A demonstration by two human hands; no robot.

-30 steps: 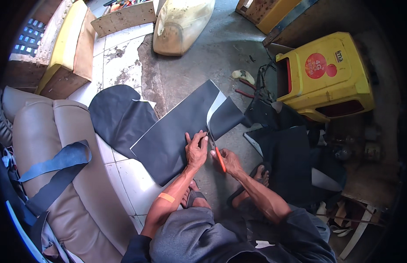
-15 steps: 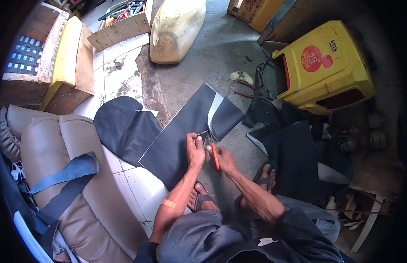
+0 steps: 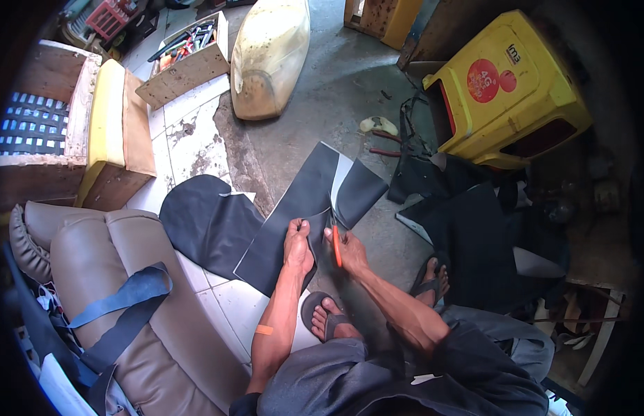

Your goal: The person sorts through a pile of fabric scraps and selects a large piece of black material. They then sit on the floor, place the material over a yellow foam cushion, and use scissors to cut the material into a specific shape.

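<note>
Black leatherette sheet with a pale backing lies spread over the floor in front of me. My left hand is closed on its near edge, pinching the material between thumb and fingers. Just to the right, my right hand grips scissors with orange handles. Their blades point away from me into the sheet, beside a curved gap where a flap parts from the main piece. A rounded black piece lies to the left, partly under the sheet.
A brown padded seat with a blue strap is at my left. Yellow stool and black scraps lie right. Red-handled pliers, a foam block and a wooden tool box sit farther off.
The view has shifted a little. My left hand has moved slightly back toward me along the sheet, its edge now lifted by the grip. The scissors stay at the cut.
</note>
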